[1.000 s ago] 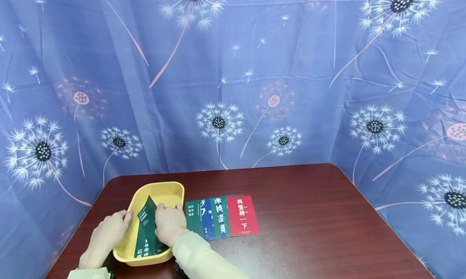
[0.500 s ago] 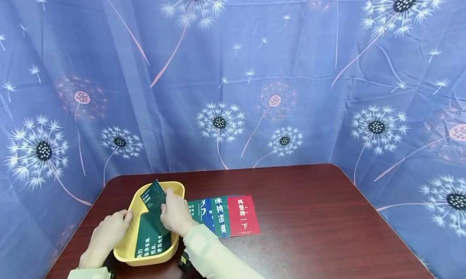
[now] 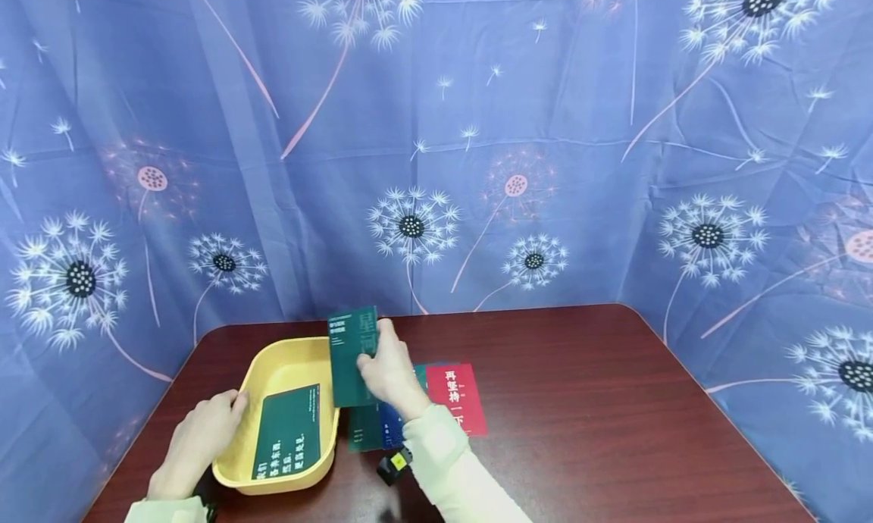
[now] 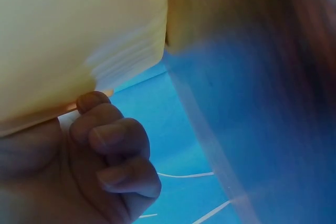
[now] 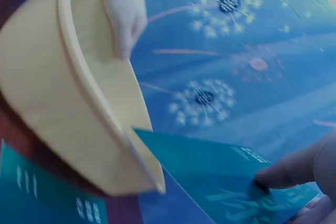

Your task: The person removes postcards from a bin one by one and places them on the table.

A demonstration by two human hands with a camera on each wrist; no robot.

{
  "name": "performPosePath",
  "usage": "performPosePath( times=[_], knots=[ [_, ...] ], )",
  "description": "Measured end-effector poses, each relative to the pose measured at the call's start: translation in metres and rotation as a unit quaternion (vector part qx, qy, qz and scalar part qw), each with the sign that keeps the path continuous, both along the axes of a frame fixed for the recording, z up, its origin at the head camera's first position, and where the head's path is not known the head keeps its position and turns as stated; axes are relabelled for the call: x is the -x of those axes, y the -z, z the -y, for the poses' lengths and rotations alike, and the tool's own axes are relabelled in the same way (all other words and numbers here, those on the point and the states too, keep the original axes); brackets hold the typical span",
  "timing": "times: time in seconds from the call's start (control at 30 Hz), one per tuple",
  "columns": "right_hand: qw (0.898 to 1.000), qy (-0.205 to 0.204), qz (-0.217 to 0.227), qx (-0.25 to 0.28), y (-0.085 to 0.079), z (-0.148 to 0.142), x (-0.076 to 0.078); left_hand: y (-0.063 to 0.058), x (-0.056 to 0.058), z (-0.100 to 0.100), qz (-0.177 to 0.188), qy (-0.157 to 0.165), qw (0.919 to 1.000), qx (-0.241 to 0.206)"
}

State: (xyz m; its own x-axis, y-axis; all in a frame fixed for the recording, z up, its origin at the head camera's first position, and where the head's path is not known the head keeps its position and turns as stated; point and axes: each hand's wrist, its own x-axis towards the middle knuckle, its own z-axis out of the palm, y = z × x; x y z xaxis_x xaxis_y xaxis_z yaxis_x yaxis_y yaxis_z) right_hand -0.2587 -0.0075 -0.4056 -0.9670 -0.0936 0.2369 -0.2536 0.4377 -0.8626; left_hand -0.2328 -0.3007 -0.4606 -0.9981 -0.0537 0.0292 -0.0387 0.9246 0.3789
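A yellow plastic basin (image 3: 320, 474) stands on the left of the table, and my left hand (image 3: 202, 440) grips its left rim. In the left wrist view my fingers (image 4: 123, 135) curl at the edge of the basin wall. My right hand (image 3: 392, 367) pinches a dark green printed card (image 3: 351, 356) by its right edge, thumb on its face. That card is raised over the basin's right rim, overlapping it in the head view. Another green card (image 3: 288, 432) with white characters lies in the basin.
Right of the basin, overlapping cards lie in a row: a green card (image 3: 366, 430), a blue card (image 3: 392, 426) and a red card (image 3: 457, 398) at the right end. My right arm partly covers them. A blue dandelion-print curtain (image 3: 464, 129) hangs behind the brown table (image 3: 580, 417).
My right hand has lifted the green card out of the basin and carried it up and to the right. The left hand has stayed on the rim.
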Motion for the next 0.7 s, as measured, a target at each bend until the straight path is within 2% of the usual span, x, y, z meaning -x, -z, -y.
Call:
performPosePath(
  times=[0.23,0.37,0.5,0.7],
  knots=[
    [0.999,0.030,0.027,0.029,0.002,-0.043,0.008,0.001,-0.001,0.000,0.000,0.001,1.0000,0.002],
    [0.998,0.051,0.025,0.040,0.007,-0.069,0.012,0.001,0.000,0.000,-0.002,0.001,1.0000,0.003],
    [0.995,0.082,0.029,0.040,0.015,-0.096,0.015,0.001,0.001,0.001,-0.006,0.000,1.0000,0.003],
    [0.990,0.120,0.072,0.014,0.034,-0.127,0.015,0.001,-0.001,0.001,-0.011,0.001,0.9999,0.005]
  ],
)
